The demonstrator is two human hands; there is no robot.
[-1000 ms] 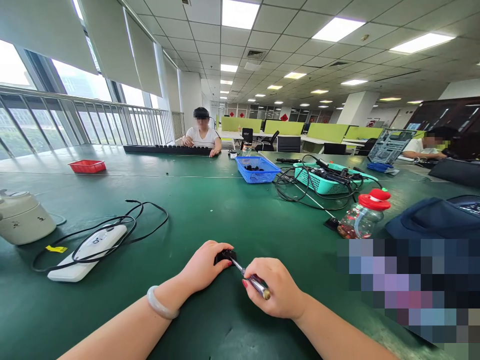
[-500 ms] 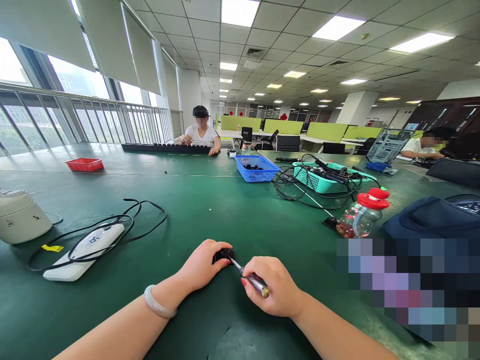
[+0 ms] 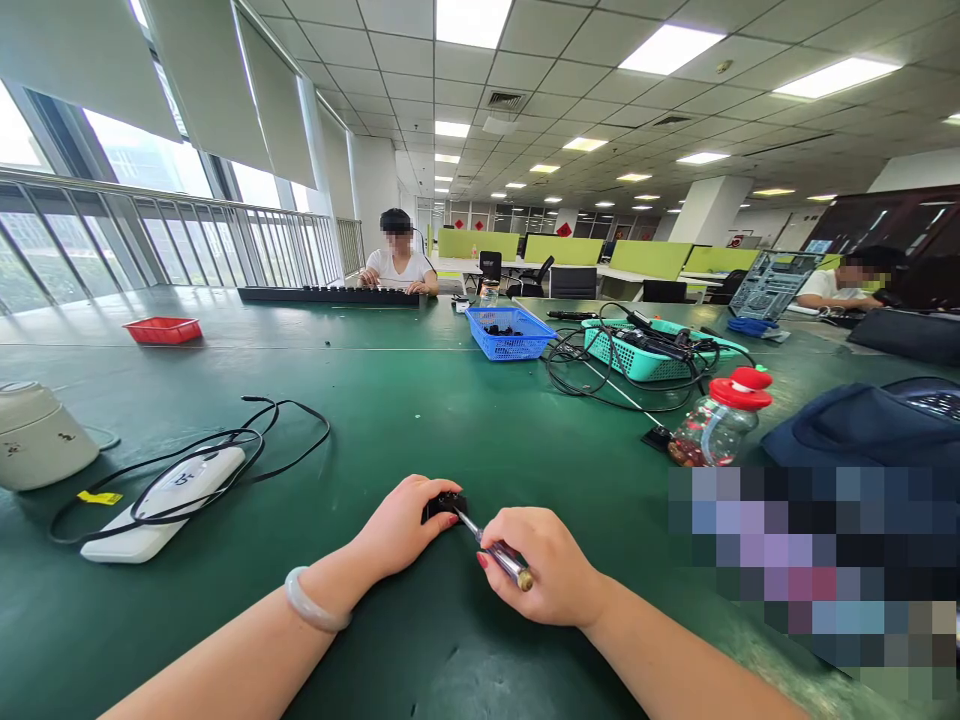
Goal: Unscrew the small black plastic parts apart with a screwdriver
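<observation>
My left hand [image 3: 409, 528] pinches a small black part [image 3: 448, 503] between thumb and fingers, low over the green table [image 3: 375, 400]. What kind of part it is, I cannot make out. Wrapped round a screwdriver [image 3: 504, 556] is my right hand [image 3: 541, 565], fingers closed on the handle. Its metal shaft slants up and left, and the tip meets the black part beside my left thumb. A pale bangle [image 3: 311, 600] circles my left wrist.
To the left lie a white power bank-like device [image 3: 169, 500] with a black cable and a cream container [image 3: 37, 435]. Further off are a red tray [image 3: 163, 330], a blue basket [image 3: 510, 345] of black pieces, a teal basket [image 3: 649, 365] of cables and a red-lidded jar [image 3: 720, 425]. Across sits a person [image 3: 397, 265].
The whole view has shifted slightly. Both hands keep their holds, with the screwdriver tip still at the black part.
</observation>
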